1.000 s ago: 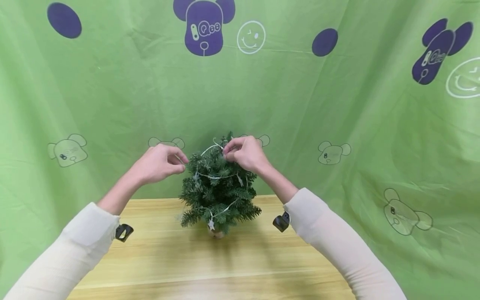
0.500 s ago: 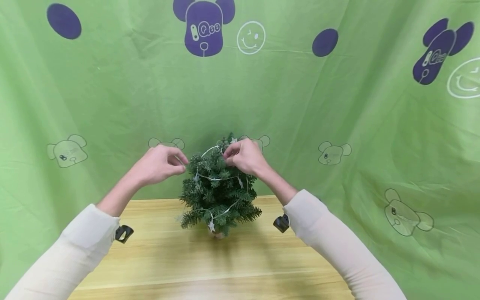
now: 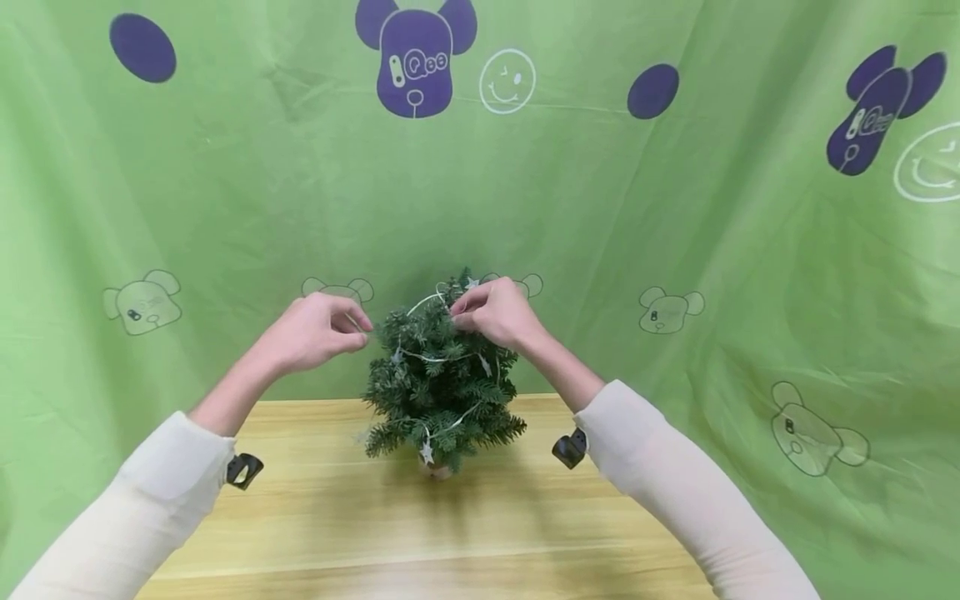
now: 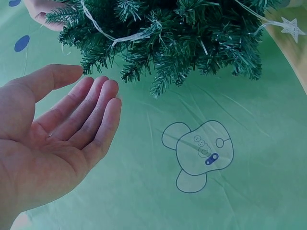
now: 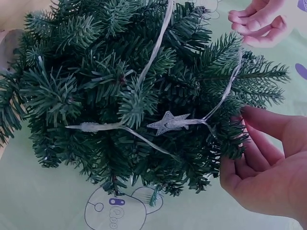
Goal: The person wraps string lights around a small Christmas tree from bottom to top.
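Note:
A small green artificial Christmas tree (image 3: 442, 387) stands between the hands, wound with a white string of lights (image 3: 435, 360) carrying clear star-shaped bulbs. One star (image 5: 170, 123) lies among the needles in the right wrist view; another star (image 4: 290, 29) sticks out in the left wrist view. Near the treetop, my right hand (image 3: 498, 312) pinches a branch tip (image 5: 235, 136) between thumb and fingers; whether wire is caught there too is hidden. My left hand (image 3: 315, 333) hovers at the tree's left side, its fingers (image 4: 103, 103) relaxed, palm bare, close to the needles.
The tree's base (image 3: 435, 471) rests on a light wooden table (image 3: 300, 517). Green cloth (image 3: 577, 200) printed with bear figures hangs behind and around it. A black camera (image 3: 245, 471) sits at the left sleeve, another camera (image 3: 570, 448) at the right.
A star has come into sight above my right hand, which has moved slightly down and right at the treetop. My left hand has stayed nearly still. The head view has shifted a little.

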{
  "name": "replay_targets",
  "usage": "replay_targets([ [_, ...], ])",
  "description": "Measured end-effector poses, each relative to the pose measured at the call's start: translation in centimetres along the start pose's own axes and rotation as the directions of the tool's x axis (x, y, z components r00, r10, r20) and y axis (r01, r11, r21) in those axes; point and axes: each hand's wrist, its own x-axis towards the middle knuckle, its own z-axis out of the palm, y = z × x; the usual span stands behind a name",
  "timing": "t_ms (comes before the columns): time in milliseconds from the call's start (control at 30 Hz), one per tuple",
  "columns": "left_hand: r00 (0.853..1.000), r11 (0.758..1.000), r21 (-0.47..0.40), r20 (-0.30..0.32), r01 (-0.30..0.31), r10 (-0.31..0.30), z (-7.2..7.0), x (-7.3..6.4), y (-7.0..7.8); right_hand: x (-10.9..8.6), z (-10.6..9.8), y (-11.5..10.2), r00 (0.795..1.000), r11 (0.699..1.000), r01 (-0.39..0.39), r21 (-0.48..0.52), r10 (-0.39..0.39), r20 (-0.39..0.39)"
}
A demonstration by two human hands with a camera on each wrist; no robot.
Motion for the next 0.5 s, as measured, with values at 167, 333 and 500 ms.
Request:
replay_targets([
  [167,1.000,1.000,-0.003,-0.003,-0.006,0.006,-0.2,0.1,0.0,-0.2,-0.7,-0.2,0.997,0.999,0.049,-0.019,-0.050,-0.053],
  [333,1.000,1.000,0.001,-0.009,0.012,-0.012,-0.1,-0.1,-0.3,-0.9,-1.5,-0.3,0.999,0.994,0.053,-0.092,-0.053,-0.007],
  [500,0.999,0.999,0.004,-0.013,0.040,-0.040,0.1,-0.6,-0.6,-2.1,-2.8,0.0,0.999,0.992,0.038,-0.120,-0.040,-0.020],
])
